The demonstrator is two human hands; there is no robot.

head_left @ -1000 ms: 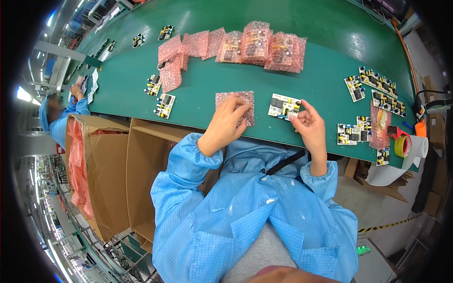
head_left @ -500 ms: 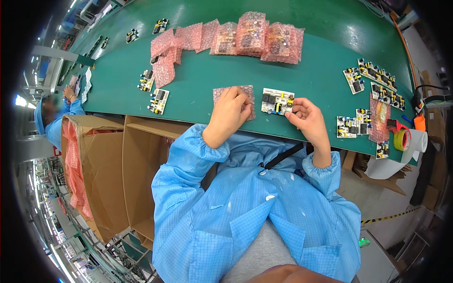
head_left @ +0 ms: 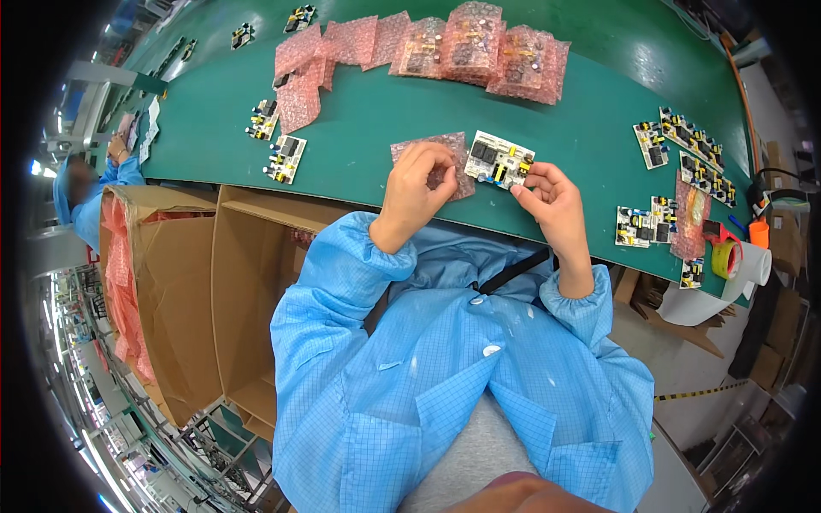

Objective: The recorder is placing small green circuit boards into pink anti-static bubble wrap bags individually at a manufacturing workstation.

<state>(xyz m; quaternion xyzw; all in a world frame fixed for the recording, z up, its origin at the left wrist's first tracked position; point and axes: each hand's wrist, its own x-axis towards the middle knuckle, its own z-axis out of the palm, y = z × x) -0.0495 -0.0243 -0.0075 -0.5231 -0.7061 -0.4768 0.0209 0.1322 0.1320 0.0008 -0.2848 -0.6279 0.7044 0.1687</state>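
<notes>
Watching remotely, I noted the circuit board just right of the pink bubble wrap, long axis roughly left-right, right end pinched by the nearer right hand; left hand curled over the wrap, grip unclear.

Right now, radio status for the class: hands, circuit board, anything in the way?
Right hand pinching circuit board at right end. Left hand over pink bubble wrap, grip unclear. No obstacle visible between board and wrap.

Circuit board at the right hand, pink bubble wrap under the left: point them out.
Circuit board (head_left: 499,159), head view: middle of its component side.
Pink bubble wrap (head_left: 456,143), head view: exposed upper right part.
</notes>
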